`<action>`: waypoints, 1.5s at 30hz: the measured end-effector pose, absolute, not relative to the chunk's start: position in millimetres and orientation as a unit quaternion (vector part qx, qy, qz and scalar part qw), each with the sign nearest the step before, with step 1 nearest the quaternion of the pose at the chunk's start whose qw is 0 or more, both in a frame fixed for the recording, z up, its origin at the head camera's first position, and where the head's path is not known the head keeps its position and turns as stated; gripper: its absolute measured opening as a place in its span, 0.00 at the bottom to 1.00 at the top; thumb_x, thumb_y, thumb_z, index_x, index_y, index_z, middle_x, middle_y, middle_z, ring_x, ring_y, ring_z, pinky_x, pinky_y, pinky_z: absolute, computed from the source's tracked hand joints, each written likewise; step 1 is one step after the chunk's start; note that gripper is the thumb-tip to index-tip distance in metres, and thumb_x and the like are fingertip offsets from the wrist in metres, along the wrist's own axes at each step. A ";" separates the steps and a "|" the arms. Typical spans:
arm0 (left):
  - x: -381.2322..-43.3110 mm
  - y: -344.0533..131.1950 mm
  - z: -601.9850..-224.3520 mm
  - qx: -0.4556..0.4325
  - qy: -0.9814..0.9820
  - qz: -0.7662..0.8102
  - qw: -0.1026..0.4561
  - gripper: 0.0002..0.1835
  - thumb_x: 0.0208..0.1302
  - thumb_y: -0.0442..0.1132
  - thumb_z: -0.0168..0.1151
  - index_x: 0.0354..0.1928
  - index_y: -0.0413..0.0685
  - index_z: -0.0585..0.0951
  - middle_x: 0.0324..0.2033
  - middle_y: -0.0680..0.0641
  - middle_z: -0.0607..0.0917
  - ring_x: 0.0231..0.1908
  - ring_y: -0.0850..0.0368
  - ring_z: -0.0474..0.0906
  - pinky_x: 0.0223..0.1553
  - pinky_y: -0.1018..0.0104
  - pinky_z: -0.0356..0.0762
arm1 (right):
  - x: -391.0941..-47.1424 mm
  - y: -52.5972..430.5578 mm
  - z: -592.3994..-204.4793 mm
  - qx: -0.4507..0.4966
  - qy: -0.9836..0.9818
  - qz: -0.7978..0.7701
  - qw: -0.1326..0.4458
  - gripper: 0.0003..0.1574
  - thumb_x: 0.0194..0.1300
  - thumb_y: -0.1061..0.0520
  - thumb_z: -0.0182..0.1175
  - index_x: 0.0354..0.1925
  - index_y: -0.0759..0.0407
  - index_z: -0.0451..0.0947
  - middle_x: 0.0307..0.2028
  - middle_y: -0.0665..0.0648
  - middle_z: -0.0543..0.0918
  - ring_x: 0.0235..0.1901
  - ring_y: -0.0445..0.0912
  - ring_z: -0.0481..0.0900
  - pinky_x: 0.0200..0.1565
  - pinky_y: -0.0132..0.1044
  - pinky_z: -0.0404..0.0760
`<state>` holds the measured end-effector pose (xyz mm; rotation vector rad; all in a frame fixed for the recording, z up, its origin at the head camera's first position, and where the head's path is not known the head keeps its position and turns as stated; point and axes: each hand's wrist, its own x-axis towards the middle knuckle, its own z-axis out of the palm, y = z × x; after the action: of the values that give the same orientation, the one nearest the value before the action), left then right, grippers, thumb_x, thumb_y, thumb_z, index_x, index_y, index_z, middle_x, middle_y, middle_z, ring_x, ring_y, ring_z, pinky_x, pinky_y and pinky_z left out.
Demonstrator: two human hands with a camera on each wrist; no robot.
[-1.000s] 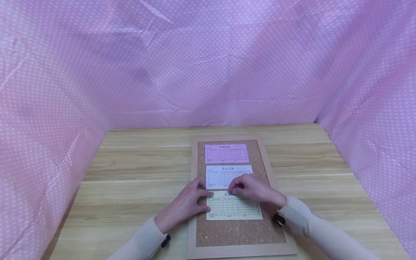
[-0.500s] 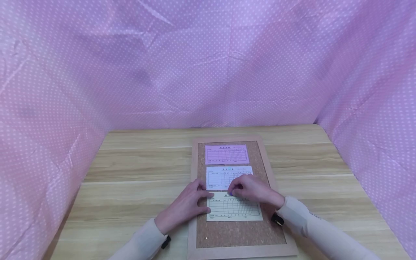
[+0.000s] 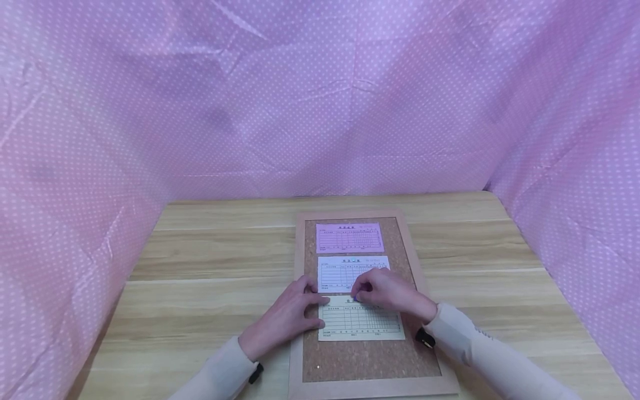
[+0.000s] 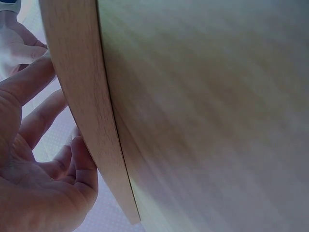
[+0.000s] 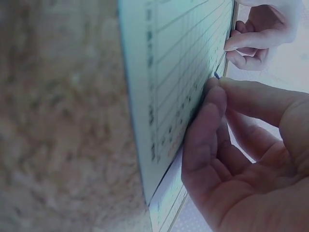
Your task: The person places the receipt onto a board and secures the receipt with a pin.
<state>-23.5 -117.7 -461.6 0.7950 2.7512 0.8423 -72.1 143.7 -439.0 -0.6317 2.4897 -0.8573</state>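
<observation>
A pale yellow printed form (image 3: 360, 325) lies on a wood-framed corkboard (image 3: 372, 364). My left hand (image 3: 285, 314) rests at the form's left edge, thumb and fingertips touching the paper, fingers loosely bent. At the form's top middle, my right hand (image 3: 392, 291) pinches a small blue push pin (image 3: 355, 299) between thumb and forefinger. In the right wrist view only a sliver of the blue pin (image 5: 217, 75) shows at the fingertips; its point is hidden. The left wrist view has the left hand (image 4: 43, 169) beside the wooden frame (image 4: 87, 87).
Above the yellow form are a white form (image 3: 332, 275), bearing a small pale dot at its heading, and a pink form (image 3: 349, 239). A tiny pale spot (image 3: 318, 366) shows on the lower cork. Wooden tabletop (image 3: 215, 250) surrounds the board; pink dotted cloth (image 3: 320, 111) hangs behind.
Both hands keep almost the same place and hold. The whole view has shifted very slightly; no form has visibly moved on the board.
</observation>
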 end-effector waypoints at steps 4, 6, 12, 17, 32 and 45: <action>-23.2 -117.9 -461.6 0.267 0.918 0.282 0.077 0.23 0.55 0.46 0.81 0.52 0.47 0.90 0.48 0.52 0.73 0.45 0.57 0.68 0.49 0.61 0.70 | -72.2 144.1 -439.4 -0.236 0.897 -0.310 0.210 0.09 0.64 0.63 0.68 0.32 0.48 0.88 0.28 0.40 0.83 0.30 0.40 0.75 0.35 0.35 0.73; -23.2 -118.0 -461.7 0.268 0.918 0.283 0.076 0.23 0.55 0.46 0.81 0.52 0.47 0.90 0.48 0.52 0.73 0.45 0.57 0.68 0.49 0.61 0.70 | -72.2 144.4 -440.0 -0.238 0.896 -0.313 0.208 0.10 0.64 0.64 0.67 0.32 0.48 0.87 0.28 0.40 0.82 0.30 0.40 0.75 0.35 0.35 0.73; -23.8 -117.7 -461.5 0.266 0.919 0.282 0.077 0.23 0.55 0.46 0.81 0.52 0.47 0.90 0.48 0.52 0.74 0.45 0.57 0.68 0.48 0.61 0.70 | -71.9 145.9 -442.3 -0.236 0.895 -0.316 0.206 0.11 0.64 0.63 0.68 0.31 0.46 0.88 0.28 0.40 0.83 0.29 0.40 0.75 0.33 0.34 0.70; -23.7 -117.3 -461.5 0.266 0.919 0.281 0.076 0.23 0.55 0.46 0.81 0.52 0.47 0.90 0.48 0.51 0.74 0.45 0.57 0.68 0.49 0.61 0.70 | -71.3 147.9 -444.1 -0.242 0.898 -0.314 0.192 0.10 0.64 0.62 0.69 0.32 0.46 0.89 0.28 0.39 0.84 0.29 0.39 0.75 0.33 0.34 0.71; -25.0 -117.7 -460.5 0.261 0.920 0.281 0.086 0.22 0.55 0.45 0.80 0.52 0.47 0.90 0.48 0.52 0.73 0.45 0.57 0.67 0.48 0.62 0.69 | -76.4 151.8 -448.9 -0.247 0.889 -0.331 0.197 0.09 0.64 0.62 0.70 0.33 0.46 0.89 0.30 0.39 0.85 0.32 0.40 0.75 0.35 0.35 0.71; -24.4 -118.1 -459.5 0.262 0.918 0.284 0.088 0.22 0.55 0.44 0.80 0.53 0.46 0.89 0.48 0.51 0.73 0.45 0.57 0.67 0.47 0.62 0.69 | -75.6 151.9 -447.9 -0.246 0.889 -0.333 0.197 0.09 0.63 0.64 0.68 0.33 0.49 0.88 0.29 0.41 0.83 0.31 0.39 0.75 0.35 0.34 0.72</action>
<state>-24.4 -118.1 -459.5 0.7813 2.7323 0.8461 -75.6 151.9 -447.9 -0.6874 2.4875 -0.9332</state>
